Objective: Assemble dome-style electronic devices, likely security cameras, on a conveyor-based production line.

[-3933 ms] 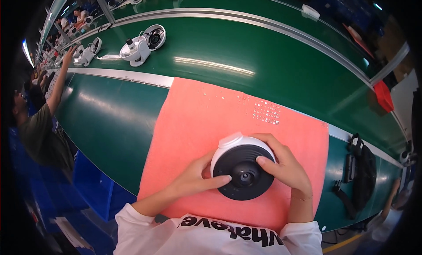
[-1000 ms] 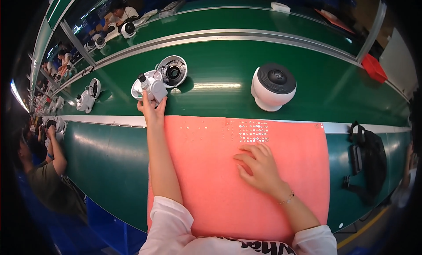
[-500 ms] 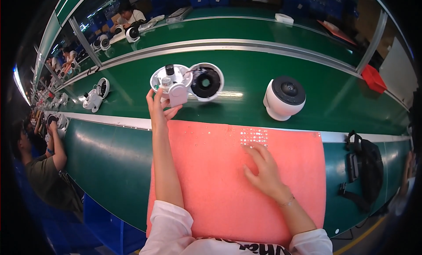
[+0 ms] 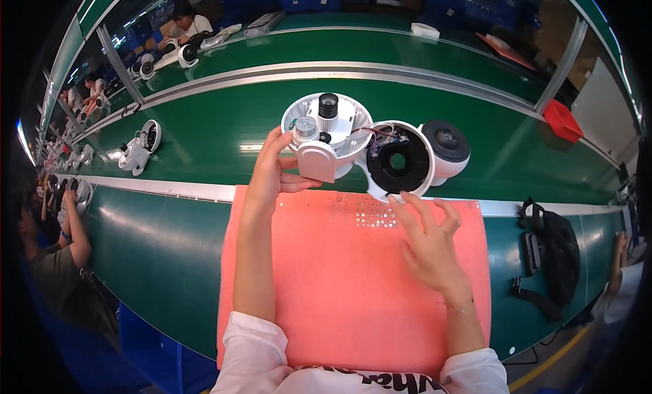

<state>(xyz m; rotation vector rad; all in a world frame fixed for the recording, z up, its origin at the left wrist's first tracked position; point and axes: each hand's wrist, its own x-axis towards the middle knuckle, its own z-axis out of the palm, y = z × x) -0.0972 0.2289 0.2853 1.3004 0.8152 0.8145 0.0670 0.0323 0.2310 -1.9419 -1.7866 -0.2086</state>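
My left hand [image 4: 275,166] is closed on an opened white security camera [image 4: 317,164], held above the far edge of the mat. Its round base holds a black lens barrel and a silver motor. Thin wires link it to the round front cover [image 4: 429,180], which has a black inner ring with a hole. My right hand [image 4: 435,248] is spread just below that cover, fingertips at its lower rim; whether they touch it I cannot tell. Rows of small shiny metal pieces [image 4: 377,214] lie on the pink mat [image 4: 326,292] beside it.
A closed white camera with a black face [image 4: 445,146] stands behind the cover. Another opened camera [image 4: 139,153] lies on the green belt [image 4: 217,142] to the left. A red bin [image 4: 562,121] and a black bag [image 4: 560,258] are at right. Co-workers sit at left.
My left hand has brought the opened camera right and nearer, so its cover now overlaps the closed camera. My right hand has moved from the metal pieces to the cover's lower rim.
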